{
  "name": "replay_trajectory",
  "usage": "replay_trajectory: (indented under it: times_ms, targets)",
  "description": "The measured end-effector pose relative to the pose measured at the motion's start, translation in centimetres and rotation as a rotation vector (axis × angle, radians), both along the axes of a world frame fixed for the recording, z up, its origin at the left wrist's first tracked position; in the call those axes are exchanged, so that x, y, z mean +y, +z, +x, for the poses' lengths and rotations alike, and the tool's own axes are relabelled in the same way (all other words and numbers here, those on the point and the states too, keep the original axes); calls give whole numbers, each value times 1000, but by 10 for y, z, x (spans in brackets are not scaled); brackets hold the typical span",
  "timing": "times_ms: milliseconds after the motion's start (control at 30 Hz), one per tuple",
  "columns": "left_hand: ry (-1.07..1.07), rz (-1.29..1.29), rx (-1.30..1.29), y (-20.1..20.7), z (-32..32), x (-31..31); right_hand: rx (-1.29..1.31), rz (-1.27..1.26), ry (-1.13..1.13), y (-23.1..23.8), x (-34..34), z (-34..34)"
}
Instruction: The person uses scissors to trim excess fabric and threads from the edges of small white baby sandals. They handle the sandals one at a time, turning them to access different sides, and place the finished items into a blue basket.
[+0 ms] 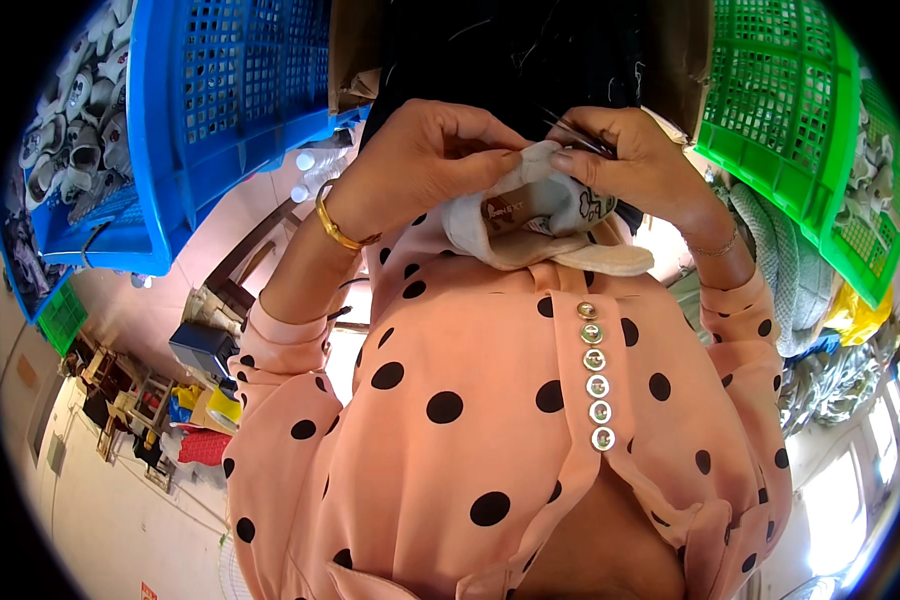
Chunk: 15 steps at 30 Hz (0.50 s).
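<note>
A small white shoe (pixel 470 225) hangs between my two hands, its opening showing a brown printed insole and a black drawn pattern on the side. Its strap or flap (pixel 610 258) sticks out to the right. My left hand (pixel 425 150), with a gold bangle at the wrist, pinches the shoe's upper edge. From the other side, my right hand (pixel 620 150) grips the same edge between thumb and fingers. A pair of dark, thin-bladed thread snips (pixel 582 136) also lies in that right hand, points toward the left. The snips' handles are mostly hidden by the fingers.
On the left stands a blue plastic crate (pixel 240 80), with many small grey-white shoes (pixel 80 130) beyond it. A green crate (pixel 770 110) is at the right, pale pieces (pixel 870 180) behind it. Dark cloth (pixel 510 60) covers my lap. Clear bottles (pixel 315 172) stand near my left forearm.
</note>
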<state>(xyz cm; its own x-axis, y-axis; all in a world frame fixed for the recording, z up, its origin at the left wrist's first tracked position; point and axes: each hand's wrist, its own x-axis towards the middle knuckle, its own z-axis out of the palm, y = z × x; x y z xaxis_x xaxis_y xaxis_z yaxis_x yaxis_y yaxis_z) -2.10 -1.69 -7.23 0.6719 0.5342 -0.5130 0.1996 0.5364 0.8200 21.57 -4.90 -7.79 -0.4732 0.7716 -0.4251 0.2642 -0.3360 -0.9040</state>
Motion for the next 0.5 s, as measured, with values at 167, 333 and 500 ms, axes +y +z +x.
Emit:
replay_trajectory:
  times_ms: [167,333,500]
  targets:
    - [-20,653,165,16,6,-7,-80,-47,-3,8,4,-1]
    - [-116,1210,351,15,13,-14,-170,-58,-1,16,4,-6]
    - [68,1293,811,-18,-19,12,-173,-53,-50,13,0,-5]
